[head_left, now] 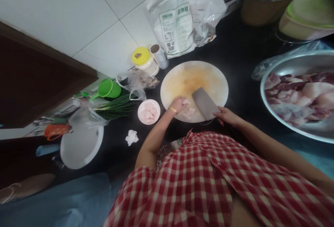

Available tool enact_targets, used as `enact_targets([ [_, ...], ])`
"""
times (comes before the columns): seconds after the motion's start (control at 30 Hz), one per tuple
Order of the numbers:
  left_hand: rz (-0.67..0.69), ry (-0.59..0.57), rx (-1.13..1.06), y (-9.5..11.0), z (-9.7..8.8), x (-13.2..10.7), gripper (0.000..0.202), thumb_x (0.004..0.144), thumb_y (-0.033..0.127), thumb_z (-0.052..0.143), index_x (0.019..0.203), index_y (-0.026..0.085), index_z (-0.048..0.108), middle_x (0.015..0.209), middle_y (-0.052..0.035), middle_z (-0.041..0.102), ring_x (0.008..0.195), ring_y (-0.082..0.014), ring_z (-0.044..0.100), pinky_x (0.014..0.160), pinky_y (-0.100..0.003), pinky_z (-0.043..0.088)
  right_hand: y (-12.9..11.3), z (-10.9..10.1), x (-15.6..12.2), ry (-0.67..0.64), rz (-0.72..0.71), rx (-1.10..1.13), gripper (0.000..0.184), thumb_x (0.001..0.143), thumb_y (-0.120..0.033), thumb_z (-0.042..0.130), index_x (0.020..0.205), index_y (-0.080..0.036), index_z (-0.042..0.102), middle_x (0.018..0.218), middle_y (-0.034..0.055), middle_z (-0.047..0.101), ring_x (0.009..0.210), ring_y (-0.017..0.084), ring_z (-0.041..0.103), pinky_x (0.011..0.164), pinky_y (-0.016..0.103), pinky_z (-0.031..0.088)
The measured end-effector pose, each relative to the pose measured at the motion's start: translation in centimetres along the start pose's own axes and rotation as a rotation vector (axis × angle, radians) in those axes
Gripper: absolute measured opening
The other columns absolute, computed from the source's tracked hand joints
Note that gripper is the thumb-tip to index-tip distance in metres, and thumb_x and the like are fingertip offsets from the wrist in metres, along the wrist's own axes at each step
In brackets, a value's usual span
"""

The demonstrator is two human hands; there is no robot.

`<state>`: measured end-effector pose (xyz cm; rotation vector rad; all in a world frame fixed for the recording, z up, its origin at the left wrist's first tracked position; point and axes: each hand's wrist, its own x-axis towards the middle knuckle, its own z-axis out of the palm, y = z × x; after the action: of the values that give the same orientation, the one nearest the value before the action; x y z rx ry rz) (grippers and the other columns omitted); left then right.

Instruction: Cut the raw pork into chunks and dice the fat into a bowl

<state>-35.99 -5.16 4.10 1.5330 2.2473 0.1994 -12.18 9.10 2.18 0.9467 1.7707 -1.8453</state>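
Note:
A round, pale cutting board (219,77) with a yellow-brown stain lies on the dark counter before me. My right hand (226,116) grips the handle of a wide cleaver (205,102), whose blade rests over the board. On the board's near left, my left hand (179,104), with a yellow bangle at the wrist, is closed round a piece of pale raw meat (186,102). Just below those fingers are more pale meat pieces (188,113). Left of the board, a small white plate (140,116) carries a heap of similar meat.
At right stands a large metal basin (276,124) of raw meat. Bags (176,22), a yellow-lidded jar (142,58) and a roll (159,56) line the wall. Green stalks (117,107), a green cup (108,88), a crumpled tissue (132,137) and a white sink basin (80,147) lie left. Another person's arm (33,184) shows lower left.

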Motion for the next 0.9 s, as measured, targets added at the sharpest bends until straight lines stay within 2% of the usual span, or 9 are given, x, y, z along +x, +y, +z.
enact_targets([
  [0.07, 0.05, 0.037, -0.053, 0.4, 0.6, -1.7, 0.028, 0.078, 0.022, 0.055, 0.103, 0.011, 0.06, 0.094, -0.009, 0.052, 0.092, -0.0184, 0.051, 0.089, -0.028, 0.04, 0.3, -0.2, -0.1, -0.03, 0.002, -0.021, 0.056, 0.077, -0.049, 0.039, 0.119, -0.011, 0.036, 0.052, -0.0035, 0.039, 0.039, -0.003, 0.031, 0.042, 0.009, 0.028],
  [0.13, 0.075, 0.044, -0.077, 0.8, 1.2, -3.3, 0.049, 0.075, 0.032, 0.063, 0.118, 0.012, 0.054, 0.109, -0.0121, 0.049, 0.107, -0.0221, 0.046, 0.097, -0.032, 0.036, 1.0, -0.2, -0.1, -0.076, 0.003, -0.025, 0.06, 0.074, -0.053, 0.042, 0.117, -0.011, 0.037, 0.061, -0.0021, 0.047, 0.04, -0.004, 0.032, 0.042, 0.009, 0.027],
  [0.2, 0.04, 0.049, -0.044, 1.0, 1.8, -4.6, 0.076, 0.067, 0.045, 0.07, 0.132, 0.016, 0.043, 0.129, -0.0153, 0.037, 0.12, -0.0287, 0.036, 0.101, -0.039, 0.031, 1.8, 0.0, 0.0, -0.113, 0.001, -0.013, 0.064, 0.071, -0.057, 0.045, 0.116, -0.012, 0.036, 0.077, 0.0004, 0.054, 0.04, -0.005, 0.033, 0.041, 0.01, 0.026],
  [0.27, -0.02, 0.069, 0.004, 1.0, 2.5, -5.3, 0.091, 0.063, 0.052, 0.071, 0.139, 0.019, 0.033, 0.14, -0.0166, 0.023, 0.128, -0.0341, 0.026, 0.103, -0.044, 0.027, 2.4, 0.5, 0.3, -0.132, -0.005, -0.003, 0.067, 0.071, -0.059, 0.044, 0.117, -0.012, 0.034, 0.088, 0.0027, 0.056, 0.04, -0.005, 0.033, 0.04, 0.01, 0.026],
  [0.33, -0.061, 0.115, 0.016, 0.9, 3.1, -5.4, 0.089, 0.069, 0.054, 0.066, 0.141, 0.019, 0.028, 0.142, -0.0174, 0.019, 0.13, -0.0341, 0.023, 0.104, -0.044, 0.025, 2.4, 1.3, 0.6, -0.135, -0.005, 0.0, 0.065, 0.073, -0.057, 0.042, 0.118, -0.012, 0.033, 0.091, 0.0035, 0.056, 0.04, -0.005, 0.033, 0.04, 0.01, 0.026],
  [0.5, -0.064, 0.213, -0.007, 1.2, 4.5, -5.2, 0.071, 0.081, 0.051, 0.053, 0.138, 0.013, 0.033, 0.138, -0.0165, 0.03, 0.127, -0.0263, 0.031, 0.105, -0.035, 0.026, 0.2, 3.1, 0.9, -0.126, 0.013, -0.038, 0.053, 0.079, -0.046, 0.038, 0.12, -0.014, 0.033, 0.087, 0.0009, 0.057, 0.041, -0.006, 0.033, 0.041, 0.008, 0.025],
  [0.67, -0.2, 0.393, 0.097, 2.9, 6.3, -5.9, 0.084, 0.079, 0.063, 0.047, 0.141, 0.011, 0.026, 0.146, -0.0195, 0.019, 0.133, -0.0309, 0.023, 0.106, -0.045, 0.023, -1.5, 4.1, 0.9, -0.128, 0.019, -0.074, 0.05, 0.08, -0.04, 0.036, 0.122, -0.013, 0.032, 0.084, 0.0001, 0.057, 0.04, -0.008, 0.03, 0.041, 0.006, 0.024],
  [0.77, -0.217, 0.538, 0.052, 3.9, 7.8, -5.3, 0.08, 0.084, 0.061, 0.039, 0.14, 0.006, 0.028, 0.146, -0.0223, 0.014, 0.136, -0.0296, 0.014, 0.108, -0.045, 0.02, -1.6, 4.7, 1.3, -0.13, 0.007, -0.073, 0.049, 0.08, -0.041, 0.037, 0.12, -0.012, 0.034, 0.086, 0.0006, 0.057, 0.04, -0.008, 0.03, 0.041, 0.006, 0.025],
  [0.9, -0.284, 0.661, -0.07, 4.7, 8.9, -3.7, 0.071, 0.087, 0.054, 0.037, 0.139, 0.007, 0.03, 0.145, -0.0206, 0.018, 0.137, -0.0275, 0.014, 0.109, -0.043, 0.02, -2.0, 5.6, 1.9, -0.145, -0.018, -0.09, 0.048, 0.079, -0.043, 0.037, 0.115, -0.012, 0.036, 0.077, -0.0017, 0.054, 0.04, -0.007, 0.031, 0.04, 0.007, 0.025],
])
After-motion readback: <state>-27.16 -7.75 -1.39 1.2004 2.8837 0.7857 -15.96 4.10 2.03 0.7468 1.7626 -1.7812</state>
